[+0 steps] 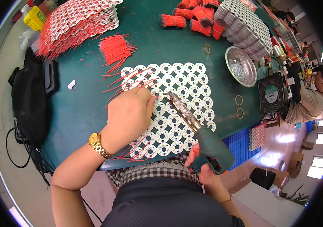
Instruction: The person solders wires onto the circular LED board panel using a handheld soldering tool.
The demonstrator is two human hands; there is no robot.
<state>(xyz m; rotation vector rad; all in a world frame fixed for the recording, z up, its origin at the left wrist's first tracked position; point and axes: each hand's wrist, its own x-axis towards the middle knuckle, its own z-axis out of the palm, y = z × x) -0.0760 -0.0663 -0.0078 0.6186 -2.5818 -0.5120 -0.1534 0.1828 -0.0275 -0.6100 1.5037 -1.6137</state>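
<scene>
A sheet of round white LED boards (176,146) lies on the green table in front of me. My left hand (130,113), with a gold watch (98,145) on its wrist, is closed in a pinch over the sheet's left part, on a thin red wire mostly hidden by the fingers. In my right hand (206,173) is a soldering gun (211,146) with a dark green body. Its tip (168,94) points left at a board just beside my left fingertips. Red wires (129,84) trail leftward from boards in the upper left rows; others (133,151) lie across the lower left corner.
Beyond the sheet lies a loose bundle of red wires (117,49). Wired boards (80,22) are stacked far left, plain boards (244,26) far right, beside tied wire bundles (199,16). A metal bowl (241,66) and a fan (272,93) stand right; a black bag (30,102) lies left.
</scene>
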